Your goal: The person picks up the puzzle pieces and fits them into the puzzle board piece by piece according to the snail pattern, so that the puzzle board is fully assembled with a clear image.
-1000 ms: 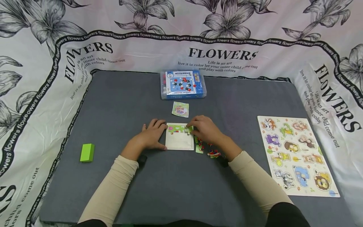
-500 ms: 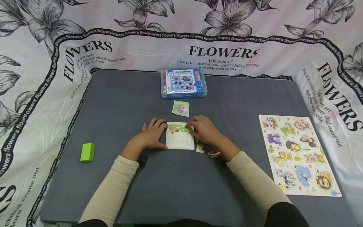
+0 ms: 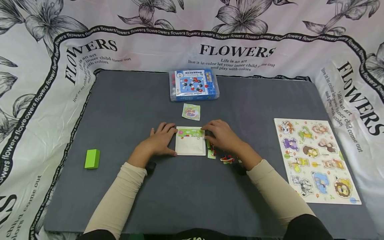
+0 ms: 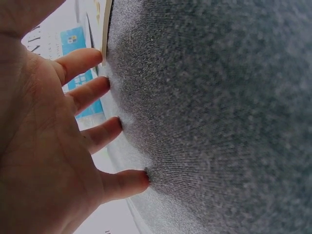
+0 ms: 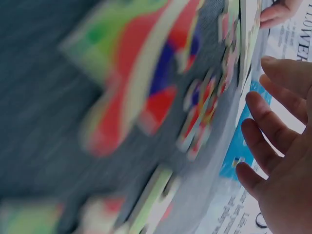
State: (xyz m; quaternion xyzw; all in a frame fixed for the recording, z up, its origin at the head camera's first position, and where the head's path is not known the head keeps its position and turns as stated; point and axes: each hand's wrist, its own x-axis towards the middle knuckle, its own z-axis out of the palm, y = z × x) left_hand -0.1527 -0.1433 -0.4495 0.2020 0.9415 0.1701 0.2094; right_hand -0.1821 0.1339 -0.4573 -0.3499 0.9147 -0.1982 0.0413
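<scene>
A small white puzzle tray point(image 3: 190, 148) lies on the grey table, with a green strip of joined jigsaw pieces point(image 3: 190, 133) along its far side. My left hand point(image 3: 159, 141) is spread at the tray's left edge; the left wrist view has its fingertips point(image 4: 114, 124) down on the cloth, one touching the tray's edge point(image 4: 105, 36). At the tray's upper right corner is my right hand point(image 3: 224, 136), its fingers loosely bent and holding nothing in the right wrist view. Loose jigsaw pieces point(image 3: 227, 159) lie under and beside this hand, partly hidden by it.
Beyond the tray lies a small picture card point(image 3: 191, 111), with a blue molecule-set box point(image 3: 194, 85) behind it. A green block point(image 3: 92, 159) stands at the left. To the right is an animal puzzle board point(image 3: 318, 161). Flower-printed cloth point(image 3: 144, 50) surrounds the table.
My right hand has come off the piece at the right end of the strip and shifted slightly right. That piece now lies in line with the strip. The left hand stays put.
</scene>
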